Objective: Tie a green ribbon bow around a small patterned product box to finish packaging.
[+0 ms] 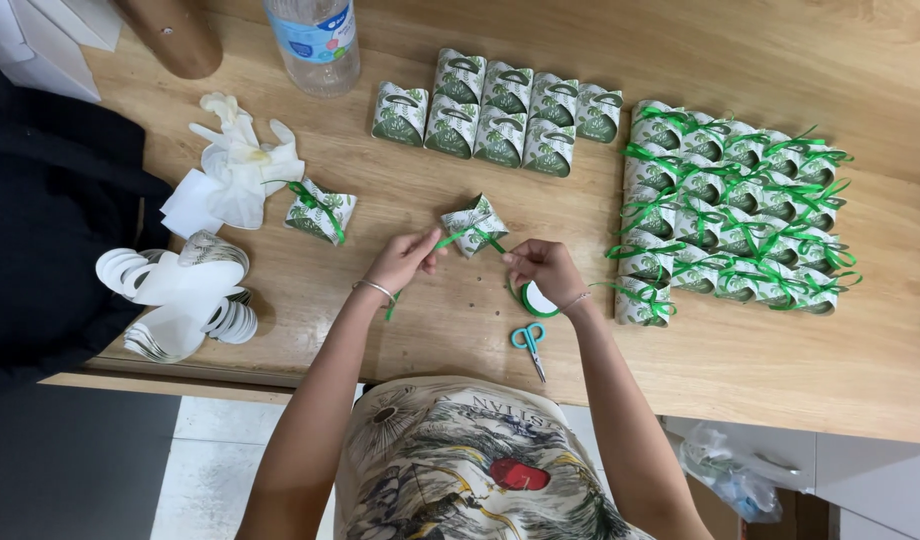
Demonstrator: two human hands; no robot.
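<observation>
We pinch the green ribbon (458,237) in left hand (402,260) and right hand (545,268), pulling evenly across the small gift box (474,222).

You are looking at nine untied green-and-white paper favour boxes (495,112) grouped at the back, two ribboned ones lying apart (320,211) (474,226), one green-handled pair of scissors (528,340), one clear plastic bottle (313,42), one green ribbon spool (536,299).

Scissors (528,342) lie just below the right hand. White gloves (242,160) and flat card stacks (180,295) sit left of the left hand. Plastic bottle (315,42) stands above.
</observation>
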